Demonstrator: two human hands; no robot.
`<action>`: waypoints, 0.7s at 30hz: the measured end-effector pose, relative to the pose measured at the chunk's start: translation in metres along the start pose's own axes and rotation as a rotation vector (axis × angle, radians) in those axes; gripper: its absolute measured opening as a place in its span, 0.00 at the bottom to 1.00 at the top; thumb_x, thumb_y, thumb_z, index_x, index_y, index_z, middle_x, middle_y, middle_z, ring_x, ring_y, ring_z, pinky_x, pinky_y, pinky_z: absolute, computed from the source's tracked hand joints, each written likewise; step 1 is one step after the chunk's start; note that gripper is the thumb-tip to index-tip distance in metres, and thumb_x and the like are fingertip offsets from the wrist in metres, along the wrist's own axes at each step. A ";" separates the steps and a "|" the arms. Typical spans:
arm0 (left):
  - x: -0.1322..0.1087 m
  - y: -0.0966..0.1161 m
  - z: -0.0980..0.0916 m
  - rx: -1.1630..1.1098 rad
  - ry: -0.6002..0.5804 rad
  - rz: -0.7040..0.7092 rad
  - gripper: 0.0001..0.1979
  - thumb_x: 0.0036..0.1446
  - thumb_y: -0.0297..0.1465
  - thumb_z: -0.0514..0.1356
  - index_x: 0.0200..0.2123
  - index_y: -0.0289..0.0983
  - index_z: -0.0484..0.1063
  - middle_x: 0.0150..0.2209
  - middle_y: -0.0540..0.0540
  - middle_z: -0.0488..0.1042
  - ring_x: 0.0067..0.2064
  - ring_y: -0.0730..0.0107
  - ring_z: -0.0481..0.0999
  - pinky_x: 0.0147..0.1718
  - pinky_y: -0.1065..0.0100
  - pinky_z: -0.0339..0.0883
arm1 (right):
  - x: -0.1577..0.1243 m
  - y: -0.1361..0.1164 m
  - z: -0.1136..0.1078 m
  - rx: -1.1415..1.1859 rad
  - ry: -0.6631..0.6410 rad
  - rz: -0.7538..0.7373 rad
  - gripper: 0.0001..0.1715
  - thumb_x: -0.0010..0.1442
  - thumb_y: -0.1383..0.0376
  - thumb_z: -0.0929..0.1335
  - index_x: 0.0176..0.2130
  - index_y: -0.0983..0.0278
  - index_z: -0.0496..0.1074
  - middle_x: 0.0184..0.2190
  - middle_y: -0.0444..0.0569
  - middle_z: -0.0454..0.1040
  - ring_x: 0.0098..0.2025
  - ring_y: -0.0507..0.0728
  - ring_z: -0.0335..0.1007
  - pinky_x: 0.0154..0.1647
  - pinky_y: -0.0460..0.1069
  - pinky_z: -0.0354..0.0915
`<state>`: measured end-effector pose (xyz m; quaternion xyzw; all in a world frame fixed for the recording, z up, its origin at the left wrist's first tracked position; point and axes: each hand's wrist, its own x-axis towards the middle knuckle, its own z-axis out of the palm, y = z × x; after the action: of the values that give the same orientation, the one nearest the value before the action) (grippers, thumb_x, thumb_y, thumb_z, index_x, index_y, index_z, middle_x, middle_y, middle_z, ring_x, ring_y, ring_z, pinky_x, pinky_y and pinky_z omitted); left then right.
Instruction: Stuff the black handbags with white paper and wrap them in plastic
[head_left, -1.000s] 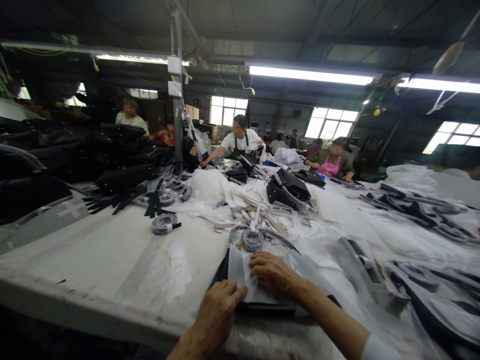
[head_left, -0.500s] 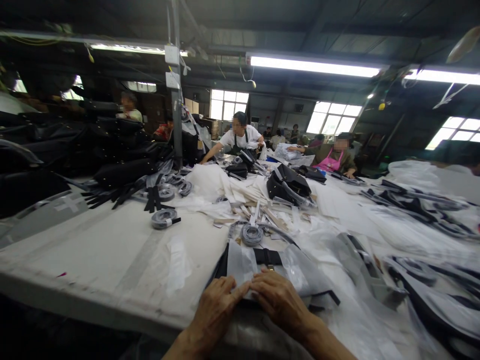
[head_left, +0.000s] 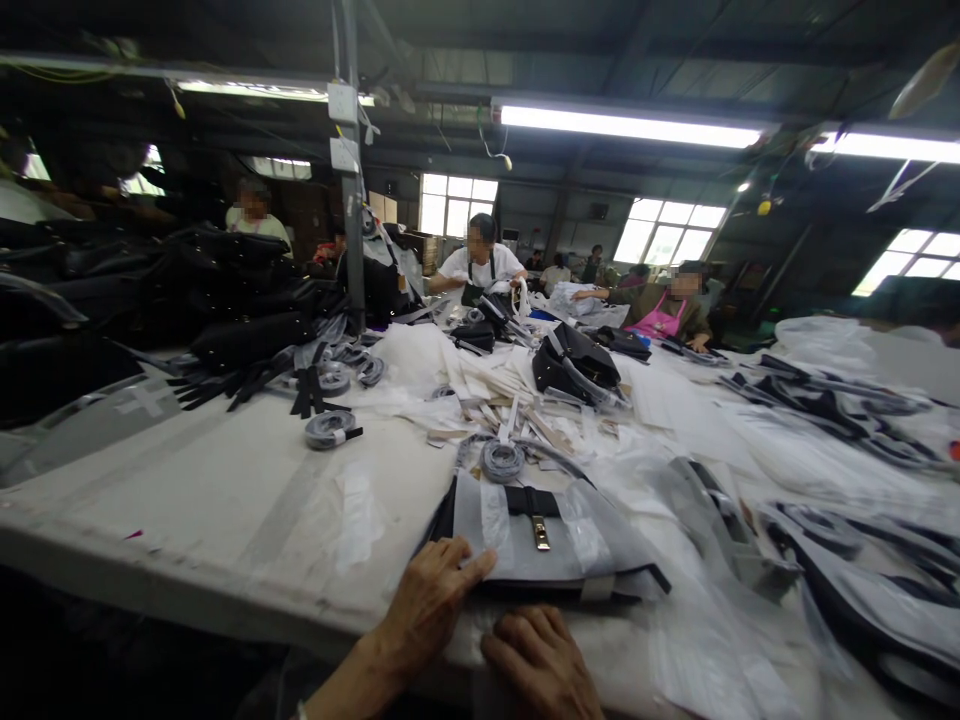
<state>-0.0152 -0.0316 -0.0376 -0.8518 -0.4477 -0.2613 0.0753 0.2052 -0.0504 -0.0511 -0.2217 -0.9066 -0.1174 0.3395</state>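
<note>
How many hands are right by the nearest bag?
2. The left hand is at the near left corner of the bag; the right hand is just in front of its near edge. No other hand seems hidden there.

The handbag (head_left: 517, 500) is black, with a cloudy white wrap (head_left: 517, 562) and a shiny gold clasp (head_left: 541, 534). The coiled strap (head_left: 490, 466) behind it is grey. The bench (head_left: 214, 500) is off-white with a wide grey stripe (head_left: 289, 505). The grey sheet (head_left: 82, 430) has a white cross (head_left: 138, 402). One apron (head_left: 657, 319) is bright pink; another apron (head_left: 480, 284) is dark green over a white shirt (head_left: 507, 264).
</note>
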 end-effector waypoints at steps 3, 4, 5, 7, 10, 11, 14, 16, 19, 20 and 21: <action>0.000 -0.001 -0.002 0.011 0.028 0.028 0.29 0.59 0.18 0.52 0.61 0.46 0.65 0.52 0.43 0.73 0.42 0.62 0.74 0.40 0.62 0.68 | 0.002 0.001 -0.003 0.123 0.075 0.030 0.20 0.73 0.63 0.55 0.40 0.62 0.72 0.30 0.47 0.77 0.32 0.55 0.71 0.33 0.51 0.63; 0.000 -0.002 -0.002 0.018 0.041 0.039 0.28 0.60 0.18 0.52 0.60 0.45 0.66 0.57 0.42 0.71 0.43 0.61 0.74 0.41 0.61 0.68 | 0.003 0.004 -0.007 0.158 0.084 0.035 0.21 0.74 0.64 0.54 0.39 0.62 0.71 0.30 0.47 0.77 0.33 0.55 0.72 0.34 0.51 0.64; 0.001 -0.003 -0.003 0.025 0.051 0.051 0.26 0.61 0.19 0.51 0.60 0.44 0.67 0.60 0.41 0.68 0.44 0.61 0.75 0.41 0.60 0.69 | 0.003 0.007 -0.012 0.189 0.077 0.032 0.21 0.74 0.64 0.54 0.39 0.62 0.70 0.30 0.48 0.77 0.35 0.56 0.73 0.36 0.51 0.65; 0.002 -0.004 -0.004 0.025 0.049 0.075 0.24 0.62 0.21 0.52 0.59 0.43 0.68 0.63 0.42 0.67 0.45 0.61 0.75 0.42 0.60 0.69 | 0.007 0.014 -0.023 0.203 0.030 -0.022 0.18 0.73 0.66 0.55 0.39 0.61 0.70 0.31 0.47 0.78 0.41 0.56 0.75 0.44 0.52 0.68; 0.003 -0.004 -0.004 0.006 0.036 0.109 0.22 0.63 0.22 0.53 0.59 0.42 0.67 0.58 0.45 0.73 0.50 0.60 0.75 0.46 0.61 0.69 | 0.018 0.020 -0.036 0.117 0.001 -0.082 0.13 0.71 0.67 0.59 0.38 0.60 0.69 0.42 0.49 0.80 0.55 0.60 0.72 0.59 0.58 0.66; 0.003 -0.004 -0.004 0.004 0.032 0.113 0.22 0.64 0.22 0.54 0.60 0.41 0.66 0.57 0.46 0.74 0.51 0.60 0.74 0.47 0.61 0.68 | 0.023 0.020 -0.038 0.094 -0.005 -0.061 0.12 0.70 0.68 0.59 0.36 0.61 0.69 0.50 0.53 0.78 0.60 0.62 0.67 0.62 0.60 0.64; 0.001 -0.003 -0.001 0.017 0.035 0.110 0.21 0.65 0.23 0.55 0.59 0.41 0.66 0.56 0.46 0.75 0.52 0.61 0.74 0.48 0.62 0.68 | 0.039 0.020 -0.034 0.124 -0.043 0.022 0.12 0.67 0.71 0.58 0.38 0.62 0.68 0.60 0.59 0.70 0.65 0.63 0.62 0.63 0.61 0.64; -0.001 -0.002 0.000 0.036 0.054 0.113 0.18 0.67 0.24 0.54 0.58 0.41 0.68 0.56 0.46 0.75 0.52 0.62 0.75 0.48 0.62 0.69 | 0.045 0.019 -0.026 0.170 -0.047 0.053 0.15 0.66 0.74 0.57 0.44 0.64 0.68 0.54 0.58 0.75 0.59 0.59 0.70 0.61 0.57 0.67; -0.003 0.001 -0.001 0.099 0.109 0.129 0.18 0.68 0.25 0.52 0.59 0.39 0.68 0.56 0.45 0.75 0.53 0.62 0.75 0.50 0.62 0.68 | 0.045 0.016 -0.015 0.185 0.047 0.114 0.20 0.66 0.76 0.56 0.51 0.65 0.67 0.45 0.55 0.80 0.48 0.57 0.78 0.55 0.54 0.72; -0.003 0.002 -0.001 0.132 0.127 0.135 0.18 0.69 0.25 0.52 0.59 0.39 0.67 0.57 0.45 0.74 0.55 0.62 0.73 0.52 0.60 0.67 | 0.043 0.016 -0.012 0.184 0.093 0.133 0.20 0.65 0.77 0.56 0.51 0.65 0.67 0.43 0.55 0.80 0.46 0.57 0.79 0.52 0.53 0.74; -0.003 0.004 -0.002 0.168 0.147 0.143 0.18 0.69 0.26 0.51 0.60 0.38 0.67 0.58 0.44 0.73 0.59 0.61 0.71 0.56 0.58 0.65 | 0.042 0.015 -0.010 0.185 0.138 0.145 0.20 0.65 0.77 0.57 0.51 0.64 0.68 0.41 0.54 0.80 0.43 0.57 0.79 0.49 0.52 0.75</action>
<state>-0.0137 -0.0367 -0.0370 -0.8508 -0.3993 -0.2787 0.1973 0.1901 -0.0277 -0.0149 -0.2459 -0.8696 -0.0236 0.4276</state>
